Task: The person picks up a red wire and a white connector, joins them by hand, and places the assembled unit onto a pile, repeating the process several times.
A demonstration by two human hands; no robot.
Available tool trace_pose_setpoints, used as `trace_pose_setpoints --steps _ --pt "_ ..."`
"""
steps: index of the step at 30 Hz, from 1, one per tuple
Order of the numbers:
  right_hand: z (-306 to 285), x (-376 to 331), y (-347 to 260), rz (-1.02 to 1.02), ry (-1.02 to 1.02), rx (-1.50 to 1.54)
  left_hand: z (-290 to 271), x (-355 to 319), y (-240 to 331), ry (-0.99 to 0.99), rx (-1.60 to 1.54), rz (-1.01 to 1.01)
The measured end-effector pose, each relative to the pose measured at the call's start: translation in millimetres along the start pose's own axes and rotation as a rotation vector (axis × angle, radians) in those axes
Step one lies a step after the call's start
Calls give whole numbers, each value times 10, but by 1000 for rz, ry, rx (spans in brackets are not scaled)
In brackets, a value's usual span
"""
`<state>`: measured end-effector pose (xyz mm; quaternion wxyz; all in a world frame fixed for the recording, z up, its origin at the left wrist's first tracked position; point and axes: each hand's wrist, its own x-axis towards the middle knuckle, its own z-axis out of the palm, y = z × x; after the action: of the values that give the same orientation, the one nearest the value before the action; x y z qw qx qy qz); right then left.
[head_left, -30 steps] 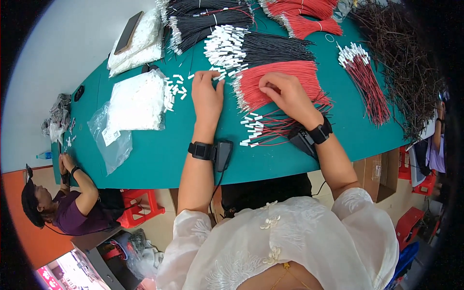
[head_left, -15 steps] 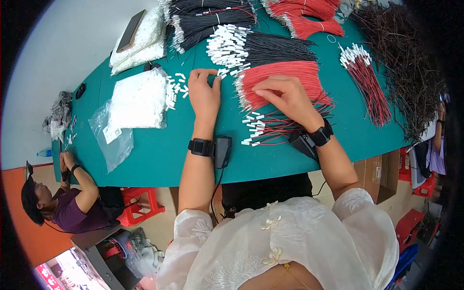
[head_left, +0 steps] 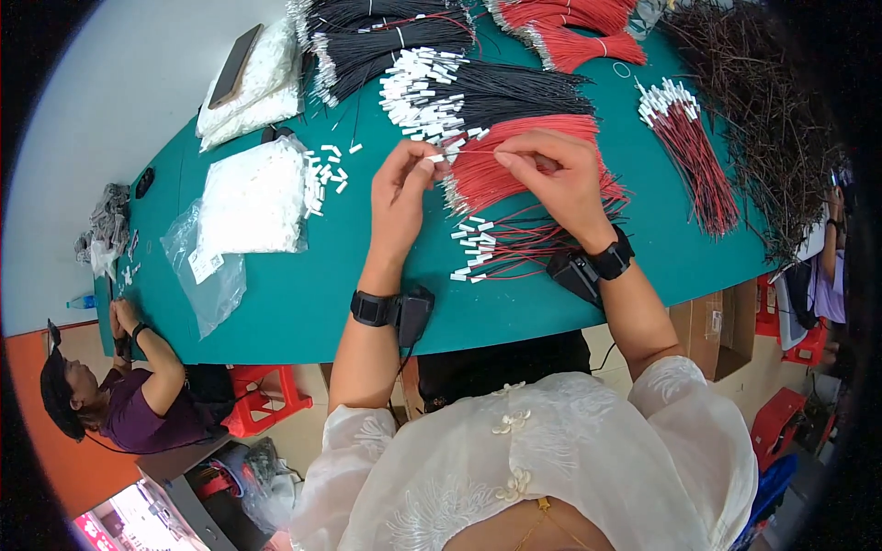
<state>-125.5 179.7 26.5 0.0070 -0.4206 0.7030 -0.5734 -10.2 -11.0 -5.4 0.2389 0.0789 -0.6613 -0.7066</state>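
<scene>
Between the thumb and fingers of my left hand [head_left: 399, 197] is a small white connector housing [head_left: 435, 159]. My right hand [head_left: 562, 179] pinches a thin red wire [head_left: 480, 153], whose left end reaches toward the connector; whether it is inside cannot be made out. Both hands are over a flat spread of red wires [head_left: 482, 188] with metal-tipped ends. Beyond them lie black wires [head_left: 528, 87] with white connectors [head_left: 418, 92] on their left ends. Nearer me, a loose group of red and black wires [head_left: 524, 243] carries white connectors, close to my right wrist.
Loose white connectors [head_left: 323, 179] lie beside a full plastic bag [head_left: 253, 197] on the green table [head_left: 349, 257]. A phone [head_left: 236, 66] rests on more bags. Bundled black [head_left: 395, 55] and red wires [head_left: 593, 48] lie far back; a connector-tipped bundle [head_left: 694, 161] and dark tangle [head_left: 758, 119] sit right. Another person [head_left: 138, 395] sits left.
My left hand has moved right from beside the loose connectors, now with a connector in its fingers. My right hand has lifted a red wire toward it.
</scene>
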Motion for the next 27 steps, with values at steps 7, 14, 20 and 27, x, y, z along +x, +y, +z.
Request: trace_pose_setpoints --steps 7,14,20,27 --pt "81 -2 59 -8 55 34 -185 70 19 451 20 78" --pt "59 -5 39 2 42 46 -309 113 205 723 -219 244" --pt "-28 24 -114 -115 50 1 -332 22 166 -78 -1060 69" --pt "-69 42 -99 -277 128 -126 -100 -33 -8 31 -631 -291"
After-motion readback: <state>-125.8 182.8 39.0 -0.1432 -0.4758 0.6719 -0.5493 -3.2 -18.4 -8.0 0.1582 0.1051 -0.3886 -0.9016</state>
